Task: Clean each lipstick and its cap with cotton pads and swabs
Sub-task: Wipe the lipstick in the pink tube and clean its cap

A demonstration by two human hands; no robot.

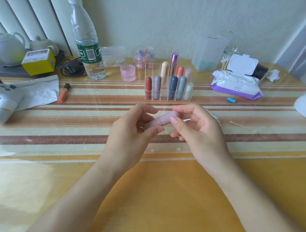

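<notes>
The pink lipstick (161, 120) lies slantwise in the air between my two hands, over the striped mat (79, 123) about midway between the desk's left and right edges. Its cap is on and the seam shows in the gap between my hands. My left hand (129, 132) curls round the lower end, thumb on the near side and fingers over the far side. My right hand (197, 127) pinches the rounded cap end between thumb and forefinger, so both hands are clamped on the one tube. Just under my hands a cotton swab (166, 149) with pinkish tips lies flat on the mat, parallel to the desk's near edge. A second swab (243, 126) lies to the right, well apart from my fingers. Toward the far edge stands the clear organizer (167, 96), holding upright lipsticks in two rows. Between it and my knuckles runs a bare band of mat. The bare yellow desk (163, 194) spreads from my forearms to the near edge. An orange lip gloss tube (63, 93) lies near the left edge, and a pack of wipes (236, 84) with its lid up sits far right. My left fingers hide the bottom end of the lipstick. Something white (215, 117) peeks from behind my right hand, and I cannot tell what it is.
</notes>
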